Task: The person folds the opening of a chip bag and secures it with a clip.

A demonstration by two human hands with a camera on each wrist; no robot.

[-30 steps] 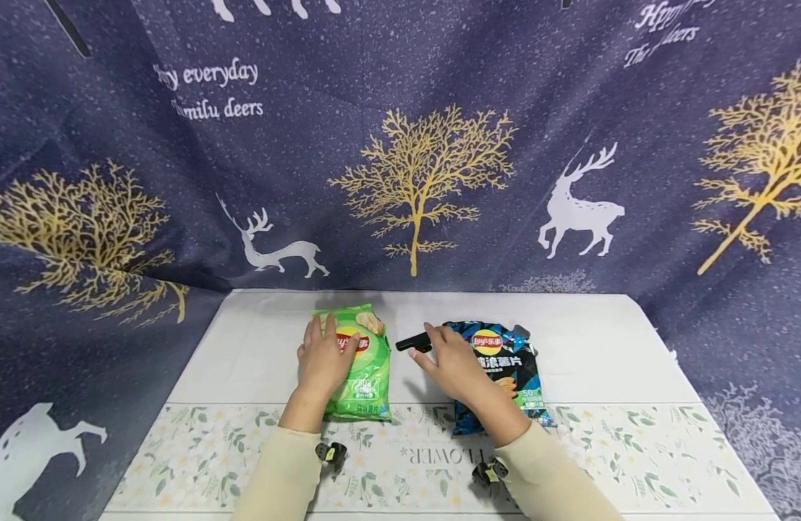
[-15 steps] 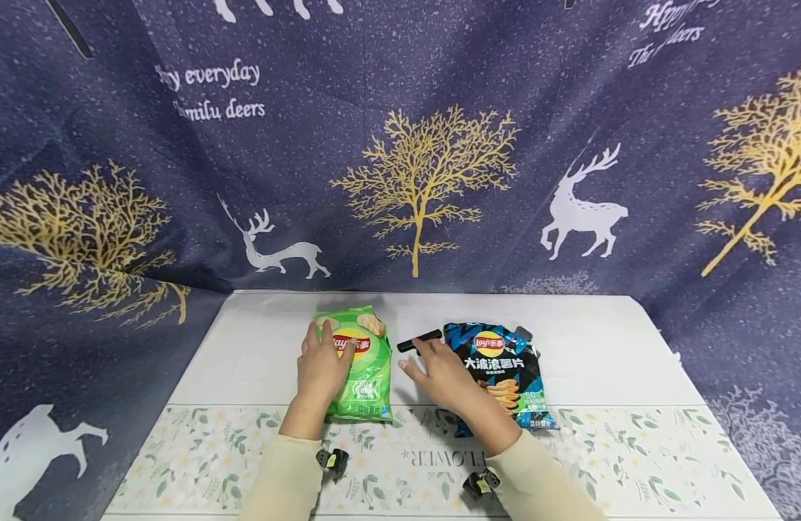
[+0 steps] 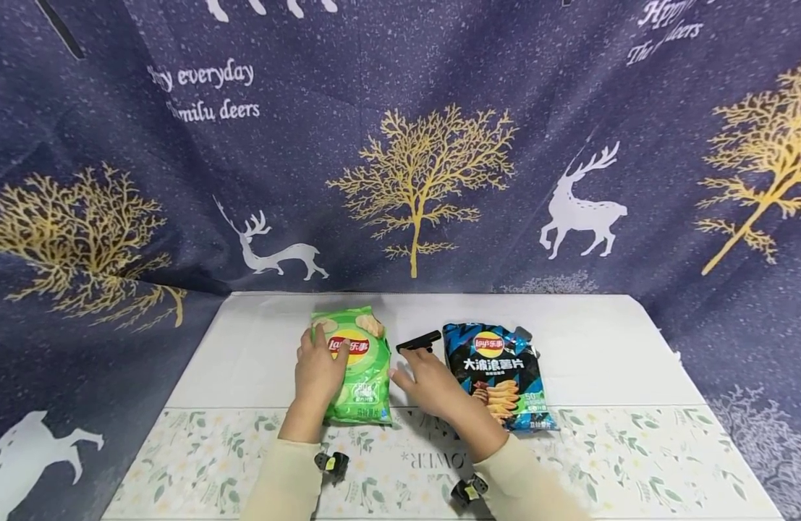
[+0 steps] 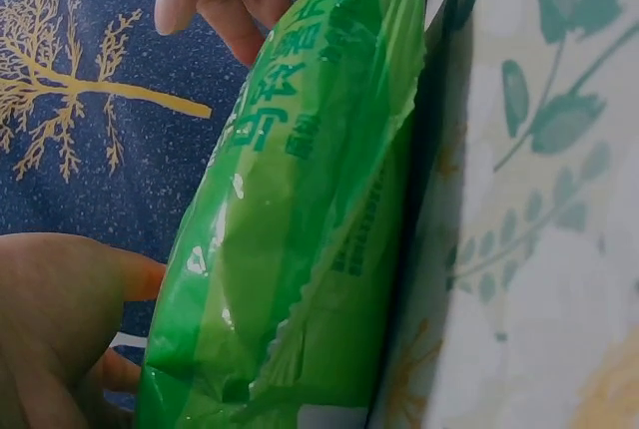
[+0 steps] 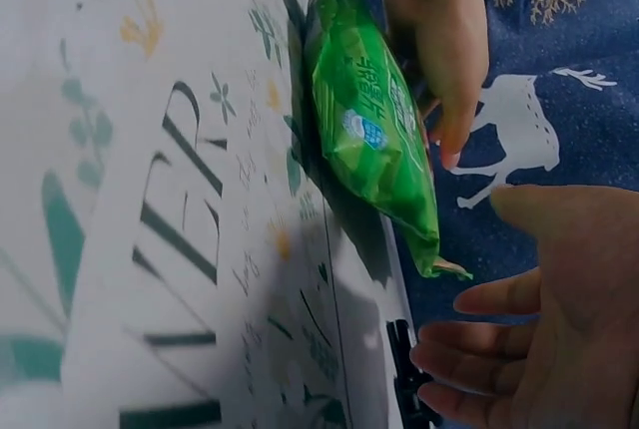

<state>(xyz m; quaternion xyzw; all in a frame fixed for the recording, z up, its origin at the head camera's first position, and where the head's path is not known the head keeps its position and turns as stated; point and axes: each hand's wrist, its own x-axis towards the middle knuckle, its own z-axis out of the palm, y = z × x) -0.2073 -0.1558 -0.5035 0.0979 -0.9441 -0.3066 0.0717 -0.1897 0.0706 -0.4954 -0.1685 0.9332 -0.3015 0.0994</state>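
Observation:
A green Lay's chip bag (image 3: 357,383) lies face up on the table, left of centre. My left hand (image 3: 318,365) rests on its left part, fingers spread near the top and thumb over the logo; the left wrist view shows the thumb side at the bag (image 4: 290,200). My right hand (image 3: 429,380) hovers in the gap to the bag's right, fingers loosely extended and holding nothing. Its fingertips overlap a slim black bar-shaped thing (image 3: 420,340) in the head view. In the right wrist view the fingers (image 5: 479,339) are straight, beside the black thing (image 5: 404,369).
A black and blue Lay's chip bag (image 3: 498,362) lies to the right, with my right forearm passing its near left corner. The table (image 3: 595,347) is white at the back and flower-patterned in front. A dark cloth (image 3: 400,72) with deer and trees hangs behind.
My right hand has moved left, off the black and blue bag and away from the black thing's right end, baring both. My left hand has stayed on the green bag, shifting slightly left.

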